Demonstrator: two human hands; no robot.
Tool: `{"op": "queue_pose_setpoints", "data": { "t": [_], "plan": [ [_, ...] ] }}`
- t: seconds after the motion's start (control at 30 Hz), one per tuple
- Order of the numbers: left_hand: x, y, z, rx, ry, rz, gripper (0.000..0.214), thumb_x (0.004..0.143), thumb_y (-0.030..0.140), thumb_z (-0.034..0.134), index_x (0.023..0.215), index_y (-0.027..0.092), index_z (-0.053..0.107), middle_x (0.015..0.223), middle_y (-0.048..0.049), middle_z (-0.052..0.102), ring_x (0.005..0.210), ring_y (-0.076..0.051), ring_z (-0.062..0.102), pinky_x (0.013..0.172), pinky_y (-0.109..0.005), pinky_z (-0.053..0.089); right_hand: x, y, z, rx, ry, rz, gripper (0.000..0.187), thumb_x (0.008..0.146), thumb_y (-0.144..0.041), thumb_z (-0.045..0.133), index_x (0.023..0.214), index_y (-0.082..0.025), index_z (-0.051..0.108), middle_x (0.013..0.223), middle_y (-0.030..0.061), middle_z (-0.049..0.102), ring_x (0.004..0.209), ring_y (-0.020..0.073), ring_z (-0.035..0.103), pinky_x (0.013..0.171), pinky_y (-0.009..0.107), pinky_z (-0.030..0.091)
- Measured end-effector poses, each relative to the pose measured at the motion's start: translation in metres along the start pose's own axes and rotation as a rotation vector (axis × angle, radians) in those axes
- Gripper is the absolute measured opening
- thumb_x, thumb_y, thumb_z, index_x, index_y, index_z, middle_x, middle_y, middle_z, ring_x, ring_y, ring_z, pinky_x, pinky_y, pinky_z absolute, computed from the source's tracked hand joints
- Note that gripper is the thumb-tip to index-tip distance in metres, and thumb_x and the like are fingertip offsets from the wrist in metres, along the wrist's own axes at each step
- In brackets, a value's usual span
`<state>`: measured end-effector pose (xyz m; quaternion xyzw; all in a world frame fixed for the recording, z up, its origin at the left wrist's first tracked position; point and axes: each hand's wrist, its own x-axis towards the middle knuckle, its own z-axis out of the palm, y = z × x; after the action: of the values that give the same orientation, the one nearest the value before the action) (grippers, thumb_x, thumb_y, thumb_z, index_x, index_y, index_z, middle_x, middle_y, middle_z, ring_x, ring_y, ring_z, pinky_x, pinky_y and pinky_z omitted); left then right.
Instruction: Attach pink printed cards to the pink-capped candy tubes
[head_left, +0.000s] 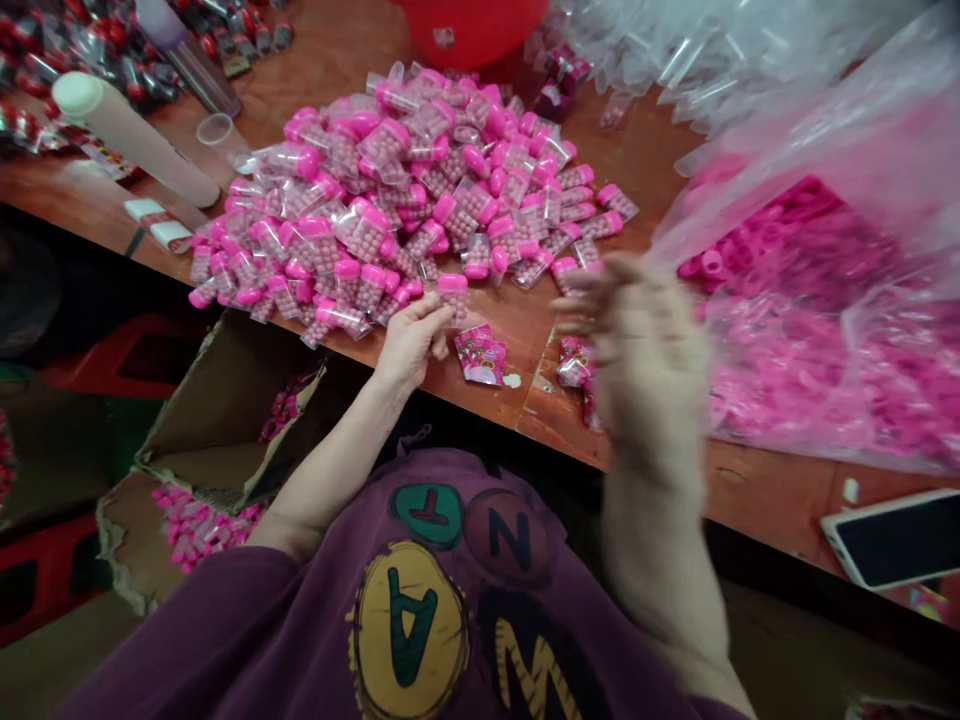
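Note:
My left hand [412,335] rests at the table's front edge, fingers pinched on a small pink-capped bottle [452,292] of pink beads. Just behind it lies a big heap of the same bottles in clear sleeves [405,190]. A small pink printed packet [480,356] lies right beside that hand. My right hand [637,350] is raised above the table edge and smeared by motion; its fingers look loosely spread, and I cannot make out anything in them. More small packets [574,362] lie under it.
A large clear bag of pink parts [825,300] fills the right side. A phone [896,540] lies at the near right edge. A cardboard box [225,420] with pink bottles stands below the table on the left. A red tub [472,30] and tubes [135,135] sit behind.

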<state>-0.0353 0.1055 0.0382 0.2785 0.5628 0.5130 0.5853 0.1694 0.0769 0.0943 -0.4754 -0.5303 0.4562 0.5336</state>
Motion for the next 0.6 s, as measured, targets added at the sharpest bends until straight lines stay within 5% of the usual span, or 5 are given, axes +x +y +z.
{"op": "queue_pose_setpoints", "data": {
  "t": [0.2,0.4,0.6],
  "plan": [
    [-0.050,0.002,-0.009,-0.175,-0.134,-0.091,0.021,0.082,0.025,0.087,0.096,0.016,0.073,0.059,0.0084,0.055,0.037,-0.002,0.037,0.042,-0.022,0.031,0.002,0.065,0.065,0.090,-0.108,0.183,0.061,0.086,-0.066,0.080,0.129,-0.025,0.067,0.126,0.0090,0.077,0.108,0.0211,0.074,0.096,0.040,0.065],
    [-0.057,-0.010,-0.034,-0.114,-0.090,-0.059,0.027,0.082,0.028,0.086,0.104,0.015,0.077,0.060,0.0051,0.065,0.036,-0.004,0.041,0.041,-0.023,0.030,-0.004,0.062,0.088,0.016,-0.252,0.252,0.032,0.089,-0.050,0.077,0.105,-0.023,0.068,0.093,0.0001,0.071,0.083,0.0148,0.065,0.080,0.033,0.058],
    [-0.045,-0.024,-0.065,-0.034,0.129,0.098,0.017,0.091,0.027,0.075,0.101,0.013,0.077,0.094,-0.0068,0.082,0.037,-0.002,0.045,0.039,-0.021,0.032,0.022,0.070,0.116,-0.170,-0.143,0.139,0.021,0.087,-0.031,0.069,0.097,-0.025,0.051,0.090,-0.0012,0.065,0.083,0.0171,0.064,0.082,0.035,0.054]
  ]
}}
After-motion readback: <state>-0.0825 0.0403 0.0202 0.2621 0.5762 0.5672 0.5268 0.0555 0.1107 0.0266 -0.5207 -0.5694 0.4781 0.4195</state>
